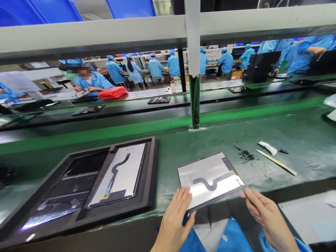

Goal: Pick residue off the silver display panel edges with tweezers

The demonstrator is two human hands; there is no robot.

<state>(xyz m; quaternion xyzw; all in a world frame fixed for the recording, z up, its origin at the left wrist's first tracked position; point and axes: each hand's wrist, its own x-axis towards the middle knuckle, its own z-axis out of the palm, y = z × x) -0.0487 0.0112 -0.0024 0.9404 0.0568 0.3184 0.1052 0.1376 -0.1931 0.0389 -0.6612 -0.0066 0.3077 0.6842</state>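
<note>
A display panel (202,173) with a silvery back and a dark curved ribbon cable (210,186) lies face down at the green bench's front edge. My left hand (177,213) grips its near left corner, fingers flat on the silver back and thumb at the front edge. At the panel's right corner, my right hand (265,210) is closed around thin dark tweezers (246,191). Their tip reaches a small white patch by the cable's end; whether it touches is too fine to make out.
Left of me, a black foam tray (154,168) holds a similar panel (128,168) and dark film-covered pieces. To the right lie black scraps (246,155), a pale pointed stick (277,162) and a white-wrapped tool (269,147). A post (194,101) rises behind; co-workers sit beyond the conveyor.
</note>
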